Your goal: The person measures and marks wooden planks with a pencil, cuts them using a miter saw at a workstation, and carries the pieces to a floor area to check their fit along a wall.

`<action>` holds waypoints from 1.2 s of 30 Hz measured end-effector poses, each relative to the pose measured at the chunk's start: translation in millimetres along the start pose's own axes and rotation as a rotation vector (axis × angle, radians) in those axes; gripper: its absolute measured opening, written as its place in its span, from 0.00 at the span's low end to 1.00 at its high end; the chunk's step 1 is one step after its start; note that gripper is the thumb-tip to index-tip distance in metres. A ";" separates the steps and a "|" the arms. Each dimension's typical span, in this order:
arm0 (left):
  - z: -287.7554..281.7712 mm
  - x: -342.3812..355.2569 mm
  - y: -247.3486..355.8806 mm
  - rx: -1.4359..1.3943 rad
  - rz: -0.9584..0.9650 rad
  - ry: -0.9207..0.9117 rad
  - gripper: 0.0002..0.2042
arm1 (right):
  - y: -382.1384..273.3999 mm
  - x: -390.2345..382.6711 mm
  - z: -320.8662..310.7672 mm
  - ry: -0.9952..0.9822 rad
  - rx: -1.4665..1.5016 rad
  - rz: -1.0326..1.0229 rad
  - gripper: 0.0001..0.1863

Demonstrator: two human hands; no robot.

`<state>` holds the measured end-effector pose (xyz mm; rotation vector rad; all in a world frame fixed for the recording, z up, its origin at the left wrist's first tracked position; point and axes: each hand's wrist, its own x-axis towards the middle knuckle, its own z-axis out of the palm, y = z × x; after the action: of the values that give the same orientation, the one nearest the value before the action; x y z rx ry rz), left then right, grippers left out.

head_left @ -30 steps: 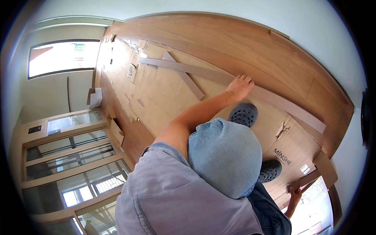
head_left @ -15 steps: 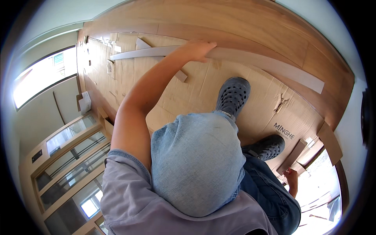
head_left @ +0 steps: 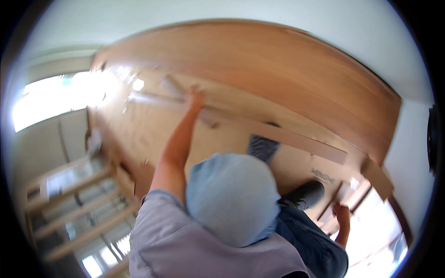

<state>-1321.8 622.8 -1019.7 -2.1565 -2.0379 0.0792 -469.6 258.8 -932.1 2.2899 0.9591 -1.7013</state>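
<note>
My left hand (head_left: 195, 98), blurred by motion, is closed on a long flat wooden strip (head_left: 306, 145), some way in from its left end. The strip slants across the cardboard sheet (head_left: 157, 125), and its right part passes over my left shoe (head_left: 263, 147), hiding part of it. At the lower right my right hand (head_left: 342, 214) is closed beside a short brown board (head_left: 342, 191). What its fingers hold, if anything, I cannot make out. A short strip (head_left: 172, 85) and a small wooden block (head_left: 211, 123) lie near my left hand.
Smooth wood flooring (head_left: 278, 65) runs along the far wall. My bent knee (head_left: 234, 199) in pale denim blocks the middle of the view. A cardboard flap (head_left: 378, 178) stands at the right; framed glass panels (head_left: 74, 199) are at the left.
My left hand has moved left along with the long strip, which now lies nearer and over my shoe. The view has shifted, and my right hand stays by the short board.
</note>
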 end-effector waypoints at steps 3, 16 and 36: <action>-7.3 7.9 -181.9 0.627 -0.084 -0.409 0.22 | -14.1 41.1 23.7 -0.007 -0.055 -0.058 0.22; -9.8 68.2 -28.0 0.314 -0.157 -0.791 0.12 | -15.6 -26.4 -13.4 0.889 0.311 0.020 0.21; -277.8 106.4 319.0 -0.867 0.678 -0.168 0.35 | -137.1 47.0 -42.3 0.704 -0.207 -0.582 0.28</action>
<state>-957.1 688.1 -789.5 -3.3758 -1.4216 -0.6730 -504.0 405.6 -923.9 2.6558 1.9759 -0.7985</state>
